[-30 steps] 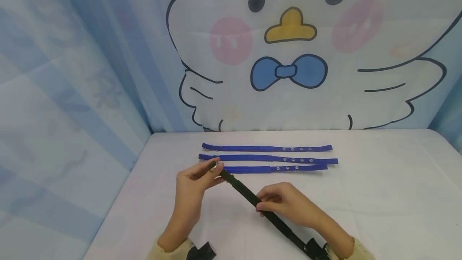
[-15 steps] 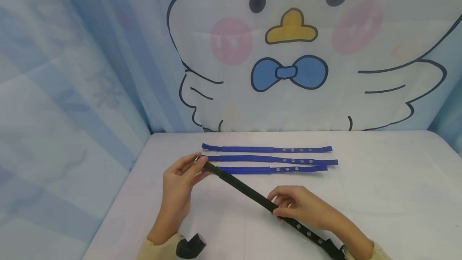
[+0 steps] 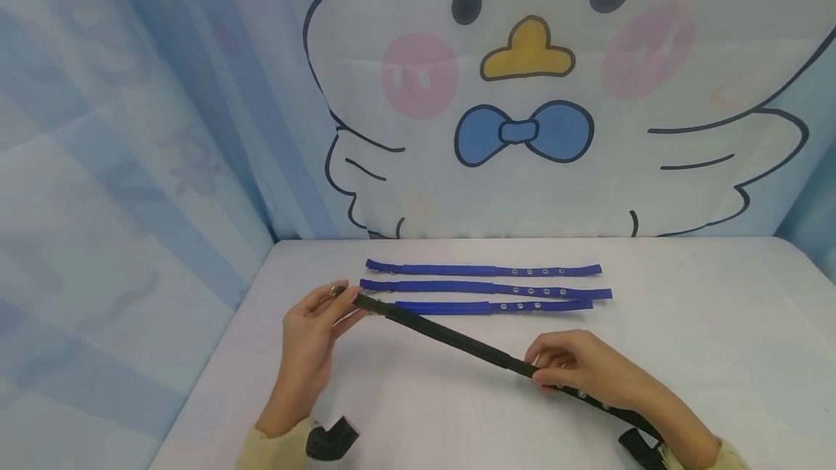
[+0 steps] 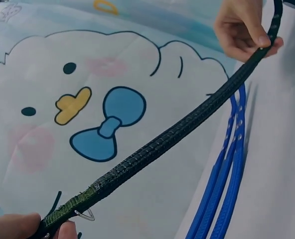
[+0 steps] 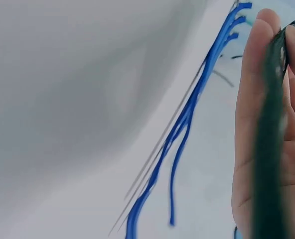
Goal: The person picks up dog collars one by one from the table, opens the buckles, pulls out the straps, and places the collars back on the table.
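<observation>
A dark green pet collar (image 3: 451,337), a long strap with metal eyelets, is stretched on a slant above the table. My left hand (image 3: 312,347) pinches its far-left end between thumb and fingers. A small metal ring (image 4: 85,214) hangs from the collar beside that hand in the left wrist view. Farther right, my right hand (image 3: 591,368) pinches the collar near its eyelets, and the loose tail runs down under the right wrist. Behind the collar lie three blue collars (image 3: 451,269), roughly parallel, with eyelets at their right ends. The lowest blue collar's left end is hidden by my left hand.
The white cloth-covered table (image 3: 705,325) extends around the collars. A pale blue curtain (image 3: 130,165) hangs at the left. At the back is a cloth printed with a cartoon bird (image 3: 542,187).
My left hand has moved left and my right hand has slid right along the dark green collar, so the hands are farther apart and the collar slants less. The blue collars stay put.
</observation>
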`<action>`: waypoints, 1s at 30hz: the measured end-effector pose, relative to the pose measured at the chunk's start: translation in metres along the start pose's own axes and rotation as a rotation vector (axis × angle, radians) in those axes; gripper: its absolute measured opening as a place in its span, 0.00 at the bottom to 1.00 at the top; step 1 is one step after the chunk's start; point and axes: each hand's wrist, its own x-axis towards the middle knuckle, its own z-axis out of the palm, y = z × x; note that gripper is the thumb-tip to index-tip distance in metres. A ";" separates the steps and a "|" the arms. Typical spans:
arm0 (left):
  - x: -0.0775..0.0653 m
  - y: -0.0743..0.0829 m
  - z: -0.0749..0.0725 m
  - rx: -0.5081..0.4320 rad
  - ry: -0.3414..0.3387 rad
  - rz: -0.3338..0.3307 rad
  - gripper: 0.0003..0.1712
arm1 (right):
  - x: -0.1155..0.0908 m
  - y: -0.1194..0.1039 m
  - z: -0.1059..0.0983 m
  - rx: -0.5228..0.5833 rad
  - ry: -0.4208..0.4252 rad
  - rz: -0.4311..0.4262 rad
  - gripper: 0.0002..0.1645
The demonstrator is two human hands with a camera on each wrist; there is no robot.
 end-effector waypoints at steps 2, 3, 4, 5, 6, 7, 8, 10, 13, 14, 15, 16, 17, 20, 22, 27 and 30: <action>0.002 -0.001 -0.004 0.021 0.009 -0.012 0.21 | -0.002 0.003 -0.004 -0.015 0.008 0.010 0.13; 0.003 -0.001 -0.005 0.028 0.013 -0.017 0.21 | -0.004 0.005 -0.007 -0.027 0.014 0.019 0.13; 0.004 -0.001 -0.007 0.030 0.018 -0.021 0.21 | -0.005 0.006 -0.009 -0.036 0.019 0.028 0.13; 0.005 -0.002 -0.008 0.029 0.023 -0.024 0.21 | -0.007 0.007 -0.011 -0.045 0.024 0.037 0.14; 0.006 -0.002 -0.010 0.028 0.029 -0.026 0.21 | -0.008 0.009 -0.013 -0.046 0.027 0.045 0.14; 0.007 -0.002 -0.012 0.030 0.035 -0.029 0.21 | -0.010 0.010 -0.015 -0.049 0.030 0.055 0.14; 0.008 -0.003 -0.013 0.028 0.040 -0.030 0.21 | -0.012 0.012 -0.018 -0.052 0.034 0.060 0.14; 0.010 -0.004 -0.017 0.034 0.045 -0.037 0.21 | -0.015 0.015 -0.023 -0.060 0.043 0.066 0.14; 0.012 -0.006 -0.022 0.059 0.044 -0.051 0.22 | -0.021 0.018 -0.030 -0.080 0.058 0.077 0.14; 0.012 -0.006 -0.023 0.067 0.042 -0.057 0.22 | -0.022 0.018 -0.032 -0.090 0.064 0.085 0.14; 0.013 -0.007 -0.025 0.078 0.041 -0.063 0.22 | -0.023 0.019 -0.034 -0.100 0.070 0.096 0.14; 0.013 -0.008 -0.026 0.084 0.042 -0.067 0.22 | -0.024 0.020 -0.036 -0.108 0.076 0.103 0.14; 0.014 -0.008 -0.026 0.095 0.041 -0.073 0.22 | -0.025 0.020 -0.038 -0.115 0.083 0.108 0.14; 0.015 -0.011 -0.028 0.125 0.041 -0.081 0.23 | -0.026 0.022 -0.045 -0.123 0.104 0.131 0.14; 0.016 -0.013 -0.029 0.154 0.039 -0.087 0.24 | -0.027 0.024 -0.048 -0.115 0.118 0.134 0.14; 0.019 -0.017 -0.035 0.183 0.031 -0.106 0.25 | -0.030 0.032 -0.054 -0.137 0.166 0.156 0.13; 0.021 -0.020 -0.040 0.197 0.031 -0.123 0.26 | -0.032 0.036 -0.056 -0.179 0.205 0.191 0.13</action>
